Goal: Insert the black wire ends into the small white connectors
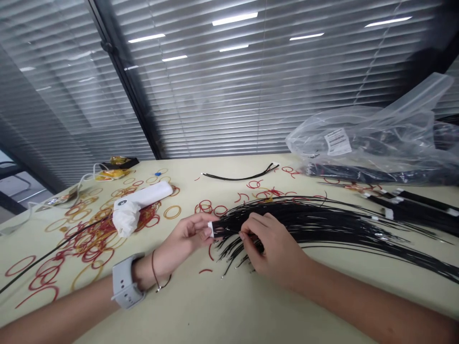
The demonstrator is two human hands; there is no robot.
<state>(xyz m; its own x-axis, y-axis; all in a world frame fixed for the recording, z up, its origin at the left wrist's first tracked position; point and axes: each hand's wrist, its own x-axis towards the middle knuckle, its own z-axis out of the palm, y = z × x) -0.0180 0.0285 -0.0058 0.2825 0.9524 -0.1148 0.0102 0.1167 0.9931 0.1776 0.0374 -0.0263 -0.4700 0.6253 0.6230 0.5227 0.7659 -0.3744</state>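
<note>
My left hand (191, 234) pinches a white connector (211, 229) at the left end of some black cable, thumb and fingers closed on it. To its right, my right hand (267, 241) is closed over a large bundle of thin black wires (322, 222), with thumb and index fingertip pressed together at a thin black wire. The bundle fans out across the table to the right, and loose wire tips show below and between my hands. My right palm and the other fingers hide part of the bundle.
Red and yellow rubber bands (95, 239) lie scattered at the left around a white device (143, 200). A short black cable (236, 178) rests near the back edge. Clear plastic bags (376, 129) and black cables with white ends (423, 206) are at the right; window blinds behind.
</note>
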